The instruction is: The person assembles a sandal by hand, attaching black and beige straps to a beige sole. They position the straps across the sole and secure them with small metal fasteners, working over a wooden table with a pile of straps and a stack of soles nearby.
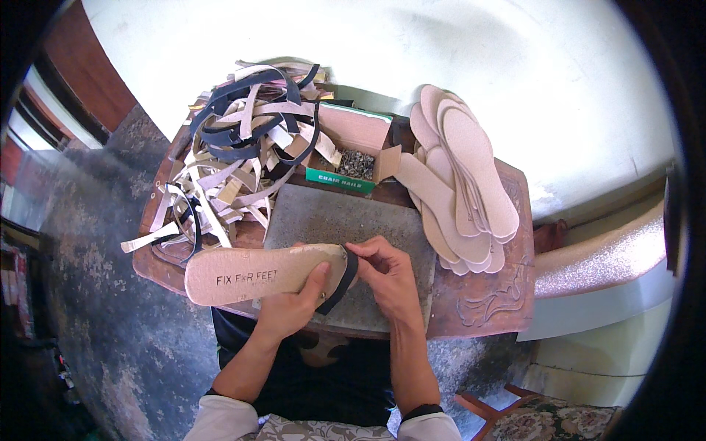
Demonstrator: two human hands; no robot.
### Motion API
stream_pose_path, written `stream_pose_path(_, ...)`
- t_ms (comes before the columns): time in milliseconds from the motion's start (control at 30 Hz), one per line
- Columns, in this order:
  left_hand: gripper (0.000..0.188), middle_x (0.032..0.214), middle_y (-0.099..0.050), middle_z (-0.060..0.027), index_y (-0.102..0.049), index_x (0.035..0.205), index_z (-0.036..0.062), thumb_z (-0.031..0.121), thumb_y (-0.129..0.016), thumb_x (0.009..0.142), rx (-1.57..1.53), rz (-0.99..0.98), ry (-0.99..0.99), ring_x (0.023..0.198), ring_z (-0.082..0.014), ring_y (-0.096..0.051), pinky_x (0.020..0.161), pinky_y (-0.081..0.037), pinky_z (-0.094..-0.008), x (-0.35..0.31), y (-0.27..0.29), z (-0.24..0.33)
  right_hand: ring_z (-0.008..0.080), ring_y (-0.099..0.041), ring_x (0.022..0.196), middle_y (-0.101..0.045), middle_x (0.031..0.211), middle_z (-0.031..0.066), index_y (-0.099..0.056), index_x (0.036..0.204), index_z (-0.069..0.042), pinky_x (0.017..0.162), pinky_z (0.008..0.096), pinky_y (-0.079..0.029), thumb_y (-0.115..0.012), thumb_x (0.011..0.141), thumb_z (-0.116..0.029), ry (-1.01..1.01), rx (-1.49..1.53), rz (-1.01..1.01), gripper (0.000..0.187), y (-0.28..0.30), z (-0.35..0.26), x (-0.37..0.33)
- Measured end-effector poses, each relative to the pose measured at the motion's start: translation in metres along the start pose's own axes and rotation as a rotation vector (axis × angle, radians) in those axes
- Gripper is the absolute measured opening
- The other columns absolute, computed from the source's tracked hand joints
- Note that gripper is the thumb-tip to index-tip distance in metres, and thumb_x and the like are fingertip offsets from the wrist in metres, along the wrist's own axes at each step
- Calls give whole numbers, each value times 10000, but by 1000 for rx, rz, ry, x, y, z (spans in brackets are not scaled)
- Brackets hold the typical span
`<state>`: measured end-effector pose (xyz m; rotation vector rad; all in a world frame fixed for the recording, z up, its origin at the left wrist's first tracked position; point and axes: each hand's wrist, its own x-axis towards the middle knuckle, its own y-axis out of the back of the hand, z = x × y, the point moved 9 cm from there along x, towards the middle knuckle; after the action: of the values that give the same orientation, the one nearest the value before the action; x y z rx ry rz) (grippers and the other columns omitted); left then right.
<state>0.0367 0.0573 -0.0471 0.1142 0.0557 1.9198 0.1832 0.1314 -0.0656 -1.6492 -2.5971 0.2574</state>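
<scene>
A tan sandal sole (235, 275) with dark print on its face lies across my left hand (290, 309), which is closed around its near edge, thumb on top. A black strap (342, 287) crosses the sole near its right end, and a small metallic dot shows by my left thumb. My right hand (386, 275) is closed in a pinch at the far end of the strap, by the sole's edge. The fingertips hide what exactly they grip there. Both hands are above the grey slab (368, 220) on the wooden table.
Beyond the slab stands an opened green cardboard box (338, 180) with small metal nails (357, 163). Left of it is a tangled heap of black and pale straps (235, 147). Stacked tan soles (471, 169) lie on the right. A patterned chair seat (551, 422) stands at lower right.
</scene>
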Motion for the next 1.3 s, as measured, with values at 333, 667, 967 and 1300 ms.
stream_pose_path(333, 169, 925, -657, -76, -592, 1063, 4, 101, -592, 925, -12, 1, -1, 845, -152, -630, 735, -495, -292, 0, 0, 0, 115, -595, 938, -605, 978, 44, -669, 987, 8, 855, 247, -470, -621, 847, 66, 29, -46, 14, 159, -1, -3, 0)
stream_pose_path(667, 197, 960, -657, -85, -603, 1072, 2, 129, -605, 922, 52, -13, 1, 884, -175, -630, 767, -494, -307, 1, 1, -8, 109, -591, 912, -607, 967, 46, -671, 1014, 3, 815, 233, -470, -633, 840, 64, 46, -9, 1, 188, -3, 0, 1)
stream_pose_path(967, 253, 1034, -670, -96, -628, 1109, 20, 194, -619, 925, -29, -35, 216, 944, -186, -640, 812, -494, -322, -1, 1, -16, 119, -592, 945, -613, 1002, 53, -667, 1080, 2, 839, 238, -472, -647, 820, 66, 24, -115, -52, 268, -3, -9, 5)
stream_pose_path(1300, 148, 923, -636, -98, -551, 1050, 43, 126, -569, 929, 20, -100, 5, 851, -194, -628, 746, -490, -316, 5, -5, -1, 149, -601, 950, -610, 983, 67, -675, 966, 3, 869, 278, -488, -644, 806, 89, 68, -88, -102, 184, -2, -5, 9)
